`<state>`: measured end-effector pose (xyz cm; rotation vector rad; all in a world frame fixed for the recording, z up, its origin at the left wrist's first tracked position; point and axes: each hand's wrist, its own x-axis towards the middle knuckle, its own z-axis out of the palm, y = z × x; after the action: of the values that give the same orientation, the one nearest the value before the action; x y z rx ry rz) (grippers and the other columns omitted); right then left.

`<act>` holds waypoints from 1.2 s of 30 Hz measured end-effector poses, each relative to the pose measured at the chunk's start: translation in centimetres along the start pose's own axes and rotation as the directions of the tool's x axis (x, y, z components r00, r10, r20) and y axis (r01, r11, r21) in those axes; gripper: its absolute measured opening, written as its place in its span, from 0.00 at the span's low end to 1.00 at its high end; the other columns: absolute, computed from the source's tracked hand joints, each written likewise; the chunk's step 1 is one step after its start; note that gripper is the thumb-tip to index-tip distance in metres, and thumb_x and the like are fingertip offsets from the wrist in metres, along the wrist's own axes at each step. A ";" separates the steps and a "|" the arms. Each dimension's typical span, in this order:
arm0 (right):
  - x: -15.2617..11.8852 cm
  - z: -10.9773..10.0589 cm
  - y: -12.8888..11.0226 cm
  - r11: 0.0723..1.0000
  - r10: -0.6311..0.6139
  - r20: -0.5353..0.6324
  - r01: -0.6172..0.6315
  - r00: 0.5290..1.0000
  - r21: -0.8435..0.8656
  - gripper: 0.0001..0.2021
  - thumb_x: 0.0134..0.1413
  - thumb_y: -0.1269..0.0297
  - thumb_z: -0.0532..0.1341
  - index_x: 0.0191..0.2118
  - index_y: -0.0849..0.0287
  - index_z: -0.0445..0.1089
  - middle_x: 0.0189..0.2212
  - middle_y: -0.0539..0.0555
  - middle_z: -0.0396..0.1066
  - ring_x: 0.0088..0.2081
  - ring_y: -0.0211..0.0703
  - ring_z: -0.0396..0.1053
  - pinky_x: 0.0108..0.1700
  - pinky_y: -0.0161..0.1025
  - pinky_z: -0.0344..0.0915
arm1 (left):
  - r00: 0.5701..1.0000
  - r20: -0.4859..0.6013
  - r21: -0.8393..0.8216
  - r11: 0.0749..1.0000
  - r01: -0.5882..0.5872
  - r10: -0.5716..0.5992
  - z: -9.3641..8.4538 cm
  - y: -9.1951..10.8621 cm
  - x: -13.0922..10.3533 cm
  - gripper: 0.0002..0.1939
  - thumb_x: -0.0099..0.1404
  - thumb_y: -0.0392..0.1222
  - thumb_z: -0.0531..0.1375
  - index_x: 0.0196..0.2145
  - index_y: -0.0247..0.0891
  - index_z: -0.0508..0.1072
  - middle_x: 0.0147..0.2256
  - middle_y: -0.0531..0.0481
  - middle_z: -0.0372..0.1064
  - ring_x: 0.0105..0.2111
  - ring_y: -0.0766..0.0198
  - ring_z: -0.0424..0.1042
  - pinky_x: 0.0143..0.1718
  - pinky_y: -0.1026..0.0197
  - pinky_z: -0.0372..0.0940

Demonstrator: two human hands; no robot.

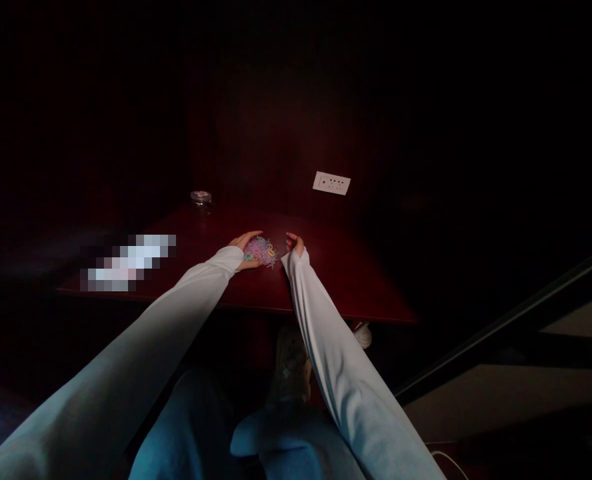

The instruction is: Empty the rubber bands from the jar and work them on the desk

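Blue trousers [181, 427] fill the bottom of the view, and past them stretch two long white sleeves [176, 320], both leading onto a dark red tabletop [356, 293]. And there, in the middle of it, sits a loose heap of small pastel pieces [260, 253], mostly pink and lilac, with green at the left and a yellow bit at the right, each too small to identify. Left hand [242, 248] curves round the left flank, fingers along the far edge, thumb along the front, the two well apart with part of the heap between them. On the other flank, right hand [295, 244] stands just beside the heap, fingers loosely bent and apart from the pieces, its thumb hard to make out. Farther back on the left, a clear lidded jar [201, 201] stands upright, and beyond the table a white socket panel [331, 183] shows against the dark. Down below the table's front edge, it's a clog-style shoe [291, 363], dim in shadow, while a pale cable [450, 460] curls at lower right.
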<state>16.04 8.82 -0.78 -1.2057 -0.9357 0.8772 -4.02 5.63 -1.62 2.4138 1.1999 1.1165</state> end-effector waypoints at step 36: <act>-3.4 -0.5 -0.4 0.899 -0.252 0.388 0.363 0.886 -0.244 0.05 0.48 0.63 0.67 0.33 0.57 0.77 0.30 0.50 0.76 0.34 0.42 0.71 0.44 0.40 0.68 | 0.984 -0.178 0.115 0.992 0.044 -0.023 0.6 -0.7 0.8 0.14 0.61 0.36 0.53 0.41 0.40 0.75 0.43 0.45 0.74 0.45 0.54 0.72 0.53 0.52 0.67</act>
<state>15.29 5.48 -0.82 -1.1341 -1.5598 0.7077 -3.69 6.80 -1.97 2.4116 1.3932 1.3079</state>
